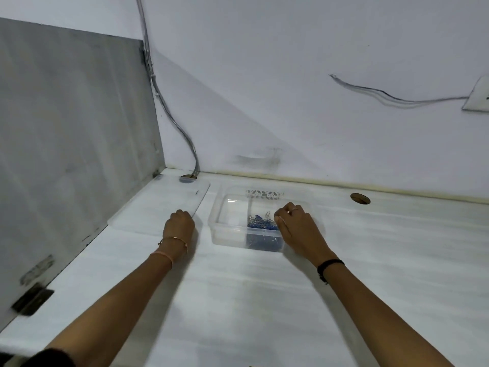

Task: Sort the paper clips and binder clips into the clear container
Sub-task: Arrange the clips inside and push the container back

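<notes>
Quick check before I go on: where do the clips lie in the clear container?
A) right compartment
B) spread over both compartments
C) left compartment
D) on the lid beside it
A: the blue and silver clips are piled right of the divider in the clear container, next to the right hand; the left side looks bare.

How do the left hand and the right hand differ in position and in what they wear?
The left hand rests at the edge of the clear lid lying flat on the table, while the right hand is over the right side of the clear container, next to the blue paper clips. The left wrist has a thin gold bangle and a pink band; the right wrist has a black band, and a finger has a ring. Both hands are curled, palms down.
</notes>
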